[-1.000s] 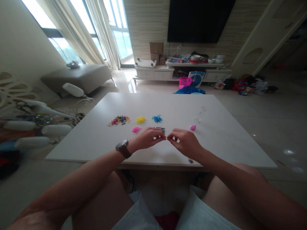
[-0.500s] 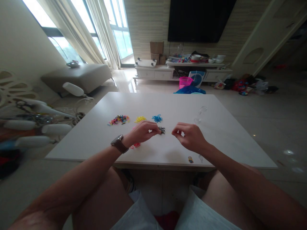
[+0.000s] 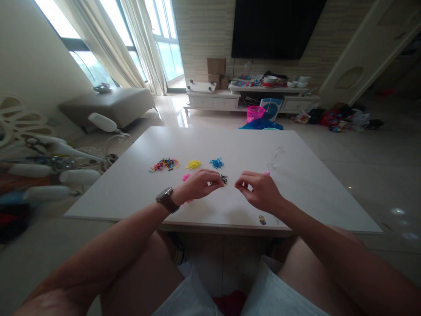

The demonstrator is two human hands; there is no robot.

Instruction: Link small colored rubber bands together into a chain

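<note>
Over the white table [image 3: 315, 193], my left hand [image 3: 202, 183] is closed in a pinch, fingertips at the edge of a small black pile [image 3: 224, 179] of what look like rubber bands. Opposite it, my right hand [image 3: 258, 188] also pinches thumb against fingers, a short gap away. Whatever either pinch holds is too small to make out. Around my left hand lie a pink pile [image 3: 186, 177], a yellow pile [image 3: 194, 164] and a blue pile [image 3: 217, 163]. Red pieces are mostly hidden under the left wrist. A pink bit [image 3: 266, 174] shows just behind my right hand.
A mixed-colour pile [image 3: 164, 164] lies on the left of the table. Clear plastic pieces [image 3: 279, 151] rest at the far right, and a small yellow cartoon figure [image 3: 262, 219] near the front edge. A pink basket [image 3: 255, 114] stands beyond the table.
My left hand has shifted slightly right and down, uncovering the pink pile and covering more of the red pieces. The right hand stays nearly in place; a pink bit now shows behind it.
</note>
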